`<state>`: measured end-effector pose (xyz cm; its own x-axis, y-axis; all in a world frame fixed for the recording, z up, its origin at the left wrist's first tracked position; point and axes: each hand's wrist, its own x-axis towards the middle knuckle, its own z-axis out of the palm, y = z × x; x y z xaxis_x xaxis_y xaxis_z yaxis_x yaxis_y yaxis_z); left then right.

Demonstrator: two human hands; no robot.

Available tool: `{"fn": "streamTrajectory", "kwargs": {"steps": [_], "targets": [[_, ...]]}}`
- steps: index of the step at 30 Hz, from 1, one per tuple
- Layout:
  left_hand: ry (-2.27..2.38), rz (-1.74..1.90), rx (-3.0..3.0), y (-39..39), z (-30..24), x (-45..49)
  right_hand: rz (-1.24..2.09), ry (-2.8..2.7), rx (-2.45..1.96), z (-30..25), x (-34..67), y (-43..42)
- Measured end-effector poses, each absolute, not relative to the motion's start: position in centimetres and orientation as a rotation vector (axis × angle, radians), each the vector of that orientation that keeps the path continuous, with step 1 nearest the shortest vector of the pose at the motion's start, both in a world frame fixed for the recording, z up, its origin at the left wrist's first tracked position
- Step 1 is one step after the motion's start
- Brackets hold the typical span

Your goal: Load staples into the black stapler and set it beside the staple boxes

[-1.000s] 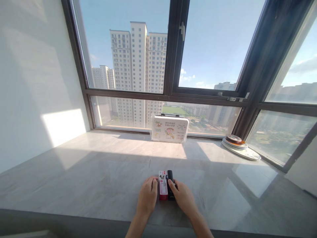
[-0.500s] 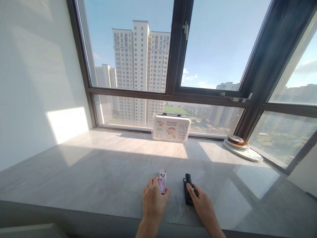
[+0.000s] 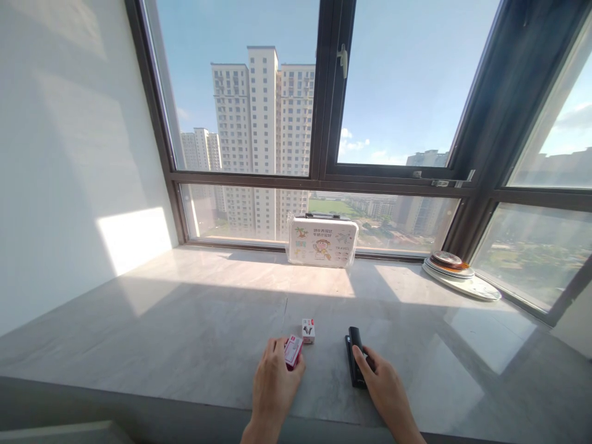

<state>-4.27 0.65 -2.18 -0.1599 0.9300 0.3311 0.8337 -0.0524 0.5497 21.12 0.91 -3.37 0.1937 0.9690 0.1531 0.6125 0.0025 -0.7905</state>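
Note:
My left hand [image 3: 276, 376] is closed around a small pink-and-white box [image 3: 293, 351], with the fingers along its left side and the thumb at its right. Just beyond it, a second little white box [image 3: 308, 331] with a dark picture and a red corner rests on the grey marbled ledge [image 3: 185, 333], apart from my fingers. On the right, my right hand [image 3: 382, 379] grips a black stapler [image 3: 355, 354] from its right side, thumb on top. The stapler sits on the ledge, its far end pointing towards the window.
A white carry case [image 3: 322, 242] with cartoon prints stands against the window. Several stacked plates [image 3: 456, 274] lie in the right corner, an amber dish on top. The ledge's front edge [image 3: 139, 394] runs close to me, and a white wall [image 3: 83, 172] rises at the left.
My left hand has drawn the pink-and-white box back and left, tilting it, away from the white box, which stays on the ledge. My right hand keeps its hold on the stapler.

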Motion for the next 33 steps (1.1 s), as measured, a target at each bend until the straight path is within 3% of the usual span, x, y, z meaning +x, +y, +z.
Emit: {"fn": "streamTrajectory", "kwargs": {"steps": [13,27,33], "targets": [[2.135,0.967,1.943,7.9,-0.7,-7.9,0.538,-1.552,-1.711,-2.8,20.8,0.5],[2.344,0.689,2.058,2.1,-2.3,-12.3,0.518,-1.543,-1.744,-2.9,20.8,0.6],[2.175,0.884,2.217,2.2,-1.4,-7.4,0.509,-1.529,-1.745,-2.6,20.5,0.3]]}}
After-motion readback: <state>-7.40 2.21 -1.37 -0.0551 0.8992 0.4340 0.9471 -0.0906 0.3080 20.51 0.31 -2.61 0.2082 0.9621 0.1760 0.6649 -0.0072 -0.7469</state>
